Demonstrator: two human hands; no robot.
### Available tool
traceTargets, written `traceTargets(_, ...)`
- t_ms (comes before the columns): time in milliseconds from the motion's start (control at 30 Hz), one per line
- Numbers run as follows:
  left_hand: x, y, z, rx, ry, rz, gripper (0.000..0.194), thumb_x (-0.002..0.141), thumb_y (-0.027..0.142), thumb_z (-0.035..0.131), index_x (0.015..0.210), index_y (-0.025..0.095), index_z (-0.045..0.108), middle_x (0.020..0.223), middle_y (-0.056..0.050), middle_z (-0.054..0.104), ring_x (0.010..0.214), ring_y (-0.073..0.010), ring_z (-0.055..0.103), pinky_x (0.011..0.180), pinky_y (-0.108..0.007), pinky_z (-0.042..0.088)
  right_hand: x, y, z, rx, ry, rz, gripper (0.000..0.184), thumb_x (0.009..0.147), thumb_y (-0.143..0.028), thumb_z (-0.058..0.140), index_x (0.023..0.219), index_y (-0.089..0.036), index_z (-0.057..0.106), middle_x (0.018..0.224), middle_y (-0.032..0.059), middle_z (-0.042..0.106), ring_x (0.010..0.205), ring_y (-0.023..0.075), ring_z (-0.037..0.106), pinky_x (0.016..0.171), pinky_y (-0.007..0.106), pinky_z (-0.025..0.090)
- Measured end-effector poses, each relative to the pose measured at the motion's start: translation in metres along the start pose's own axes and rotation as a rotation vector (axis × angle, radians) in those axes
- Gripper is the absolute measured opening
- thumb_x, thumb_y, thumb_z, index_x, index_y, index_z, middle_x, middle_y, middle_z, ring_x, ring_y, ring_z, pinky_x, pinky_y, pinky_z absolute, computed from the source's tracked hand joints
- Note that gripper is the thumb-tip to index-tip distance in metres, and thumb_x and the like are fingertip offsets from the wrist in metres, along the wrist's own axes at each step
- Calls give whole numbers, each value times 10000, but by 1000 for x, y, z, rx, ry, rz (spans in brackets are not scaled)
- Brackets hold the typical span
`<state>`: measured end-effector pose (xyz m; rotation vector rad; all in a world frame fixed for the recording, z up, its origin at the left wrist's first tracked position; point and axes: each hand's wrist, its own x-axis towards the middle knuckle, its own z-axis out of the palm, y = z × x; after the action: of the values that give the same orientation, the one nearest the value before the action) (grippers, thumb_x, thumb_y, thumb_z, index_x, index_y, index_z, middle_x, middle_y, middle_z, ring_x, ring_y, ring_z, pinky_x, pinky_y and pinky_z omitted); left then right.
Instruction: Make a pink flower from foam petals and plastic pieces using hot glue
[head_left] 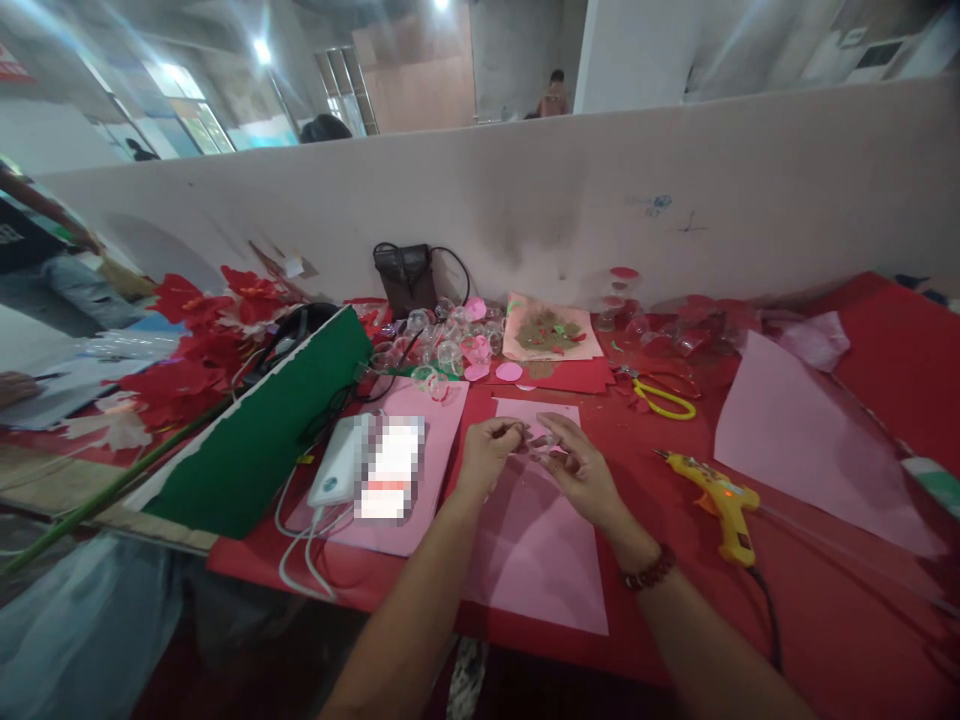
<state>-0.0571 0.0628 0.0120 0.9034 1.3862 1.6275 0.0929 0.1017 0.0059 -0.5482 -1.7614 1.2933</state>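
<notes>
Above the pink sheet (547, 575), your right hand (581, 470) holds a small clear piece (539, 441) between half-spread thumb and fingers. Your left hand (491, 452) pinches closed at its edge.

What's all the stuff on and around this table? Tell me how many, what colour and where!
red-covered table: one, red, front
pale partition wall: one, whitish, behind
other people: at least three, far left and beyond the wall
black bag: one, black, against the wall
red artificial flowers: several, mostly red, left
green flat board: one, green, left
white boxy device: one, white, left
blurred bright rectangle: one, white, beside the device
clear plastic pieces: many, see-through, back
pink paper sheets: at least three, pink, left, middle, right
scissors: one, yellow-handled, back right
glue gun: one, yellow, right
beaded bracelet: one, dark red, right wrist
hands: two, bare, middle
</notes>
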Motion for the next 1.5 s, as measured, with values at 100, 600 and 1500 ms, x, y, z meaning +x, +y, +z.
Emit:
traceTargets(100, 0, 1, 2, -62, 34, -34, 122, 693, 245, 638, 699, 135, 692, 602, 4, 636, 573, -110, 581, 634, -262, 498, -1, 1, 1, 3, 34, -42, 414, 846, -265, 628, 1249, -341, 570, 1315, 59, 485, 1213, 219, 496, 937, 348, 503)
traceTargets(600, -5, 5, -1, 173, -4, 27, 129, 698, 248, 628, 713, 141, 698, 628, -12, 648, 599, -136, 604, 635, -274, 517, -2, 7, 2, 74, -12, -1, 426, 846, -298, 624, 1261, -375, 568, 1275, 54, 437, 1086, 181, 564, 904, 329, 539)
traceTargets(1500, -14, -1, 13, 45, 68, 93, 139, 770, 289, 585, 797, 162, 634, 721, -9, 638, 663, -131, 614, 681, -274, 507, 7, 4, 3, 322, 358, 124, 476, 780, -309, 694, 1202, -311, 472, 1120, 15, 619, 906, 152, 631, 832, 308, 519)
